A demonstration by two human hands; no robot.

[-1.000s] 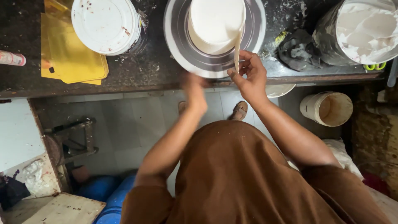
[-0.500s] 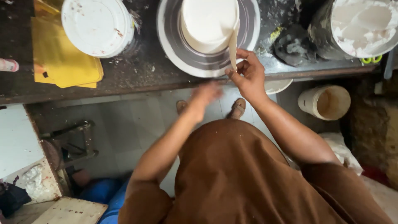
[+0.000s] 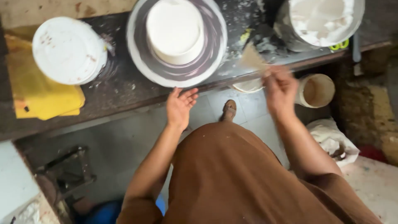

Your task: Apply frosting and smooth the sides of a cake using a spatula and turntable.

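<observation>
Fingers of the left hand were spread flat, just below the turntable that carried the white cake. To the right, the right hand pinched a scraper, blurred, near the bucket.

A dark counter runs across the upper part of the frame, its surface spotted with white splashes and dust. Under it the floor is of grey tiles, with pale joints, in soft and even light. At the lower left stands a dark metal frame, and beside it, at the bottom edge, something blue. At the right side the floor is rough and brownish, and a crumpled white sack lies there.
</observation>
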